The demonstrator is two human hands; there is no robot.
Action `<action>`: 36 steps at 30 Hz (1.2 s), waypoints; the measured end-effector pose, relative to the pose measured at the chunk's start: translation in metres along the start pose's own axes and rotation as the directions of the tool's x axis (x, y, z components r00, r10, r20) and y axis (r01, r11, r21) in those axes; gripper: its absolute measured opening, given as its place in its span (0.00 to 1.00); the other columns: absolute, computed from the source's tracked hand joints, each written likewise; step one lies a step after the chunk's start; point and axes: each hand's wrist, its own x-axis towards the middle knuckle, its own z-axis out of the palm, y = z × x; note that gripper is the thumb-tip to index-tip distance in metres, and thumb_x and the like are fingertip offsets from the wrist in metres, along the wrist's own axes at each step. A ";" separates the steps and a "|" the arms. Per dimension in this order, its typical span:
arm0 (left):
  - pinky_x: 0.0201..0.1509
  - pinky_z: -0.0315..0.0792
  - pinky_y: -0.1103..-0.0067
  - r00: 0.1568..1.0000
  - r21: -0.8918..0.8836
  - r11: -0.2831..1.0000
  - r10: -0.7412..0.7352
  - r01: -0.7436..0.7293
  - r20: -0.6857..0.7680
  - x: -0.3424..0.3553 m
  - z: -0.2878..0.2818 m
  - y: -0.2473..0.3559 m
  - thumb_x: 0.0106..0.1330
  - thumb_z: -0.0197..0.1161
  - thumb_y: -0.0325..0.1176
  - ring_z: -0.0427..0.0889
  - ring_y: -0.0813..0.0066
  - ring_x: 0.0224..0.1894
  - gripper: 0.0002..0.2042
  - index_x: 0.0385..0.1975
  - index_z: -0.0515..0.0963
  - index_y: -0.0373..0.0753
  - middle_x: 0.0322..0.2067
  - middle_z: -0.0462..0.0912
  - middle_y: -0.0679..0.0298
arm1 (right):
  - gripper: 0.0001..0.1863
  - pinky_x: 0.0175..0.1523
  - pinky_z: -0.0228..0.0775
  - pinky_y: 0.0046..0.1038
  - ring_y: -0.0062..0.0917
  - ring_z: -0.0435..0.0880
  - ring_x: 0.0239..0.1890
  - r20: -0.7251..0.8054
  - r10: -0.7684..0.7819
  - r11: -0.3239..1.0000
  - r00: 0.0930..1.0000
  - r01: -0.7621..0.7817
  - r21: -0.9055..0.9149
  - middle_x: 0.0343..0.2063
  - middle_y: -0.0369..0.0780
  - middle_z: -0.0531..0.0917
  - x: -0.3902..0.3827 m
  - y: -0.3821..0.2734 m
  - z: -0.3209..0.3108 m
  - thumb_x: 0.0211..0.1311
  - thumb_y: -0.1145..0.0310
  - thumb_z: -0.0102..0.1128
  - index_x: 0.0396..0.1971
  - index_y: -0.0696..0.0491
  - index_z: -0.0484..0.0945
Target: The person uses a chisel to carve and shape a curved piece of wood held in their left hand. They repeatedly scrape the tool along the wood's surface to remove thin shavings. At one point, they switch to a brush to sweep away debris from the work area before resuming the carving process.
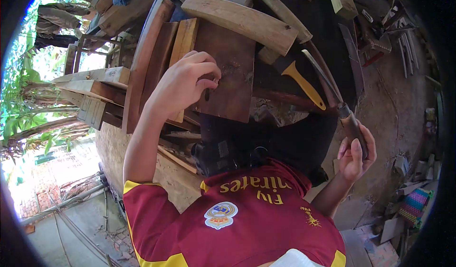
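Over a flat brown board (230, 84), my left hand (194, 77) is closed, its thumb and fingertips pressed together. A small dark bit (207, 94) shows just under those fingertips; whether they pinch it I cannot make out. Off to the right, my right hand (356, 155) is wrapped round the dark wooden handle of a chisel (350, 122). Its long, narrow, slightly curved blade points away and to the left. Between the board and this blade lies a yellow-handled paintbrush (304, 86), touched by neither hand.
A thick curved piece of wood (237, 20) lies across the far side of the board. Wooden beams (152, 63) and stacked planks (97, 84) stand at the left. Metal bars and tools (403, 39) lie far right, and a woven coloured item (415, 206) sits lower right.
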 end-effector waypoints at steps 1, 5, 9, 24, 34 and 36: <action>0.48 0.69 0.69 1.000 -0.001 1.000 0.000 0.000 -0.008 0.000 0.001 0.000 0.48 0.66 0.22 0.75 0.58 0.43 0.09 0.30 0.76 0.34 0.35 0.77 0.59 | 0.19 0.16 0.64 0.17 0.24 0.78 0.21 -0.013 0.002 1.000 1.000 -0.002 -0.005 0.48 0.61 0.75 0.000 0.001 -0.001 0.60 0.75 0.53 0.50 0.68 0.71; 0.47 0.69 0.69 1.000 0.005 1.000 0.002 -0.002 -0.028 -0.003 0.003 0.000 0.49 0.65 0.22 0.75 0.57 0.42 0.09 0.30 0.75 0.35 0.33 0.77 0.58 | 0.19 0.16 0.65 0.17 0.24 0.78 0.20 -0.006 0.005 1.000 1.000 -0.005 0.008 0.48 0.61 0.75 0.000 0.002 -0.001 0.60 0.75 0.53 0.50 0.68 0.70; 0.45 0.69 0.69 0.999 0.007 0.999 -0.039 0.039 -0.030 -0.003 0.001 0.004 0.50 0.64 0.22 0.76 0.57 0.40 0.09 0.31 0.73 0.35 0.31 0.76 0.58 | 0.19 0.16 0.65 0.18 0.24 0.78 0.20 0.020 -0.005 1.000 1.000 0.005 0.007 0.48 0.62 0.75 0.003 0.003 0.002 0.60 0.76 0.53 0.51 0.68 0.70; 0.36 0.72 0.73 0.935 -0.132 0.926 -0.347 0.354 0.072 -0.097 -0.033 0.044 0.53 0.61 0.22 0.81 0.61 0.31 0.05 0.30 0.77 0.35 0.27 0.80 0.57 | 0.18 0.16 0.65 0.17 0.29 0.81 0.27 0.027 0.002 0.999 1.000 -0.003 0.051 0.47 0.62 0.75 0.004 0.002 0.000 0.60 0.77 0.53 0.50 0.68 0.71; 0.52 0.72 0.74 0.783 -0.481 0.625 -0.559 0.614 0.273 -0.148 0.020 0.062 0.55 0.67 0.36 0.81 0.68 0.47 0.19 0.45 0.78 0.33 0.40 0.83 0.56 | 0.20 0.31 0.77 0.26 0.34 0.84 0.35 0.293 0.156 0.974 0.943 -0.197 0.115 0.45 0.59 0.78 0.005 -0.008 0.080 0.52 0.77 0.62 0.47 0.65 0.74; 0.55 0.70 0.73 0.931 -0.868 0.400 -0.326 0.296 0.167 -0.125 0.044 0.073 0.59 0.66 0.43 0.77 0.69 0.52 0.28 0.55 0.70 0.31 0.47 0.79 0.54 | 0.21 0.41 0.78 0.29 0.38 0.84 0.40 0.492 0.004 0.997 0.871 -0.043 0.066 0.46 0.56 0.78 0.007 -0.004 0.112 0.49 0.79 0.65 0.46 0.62 0.76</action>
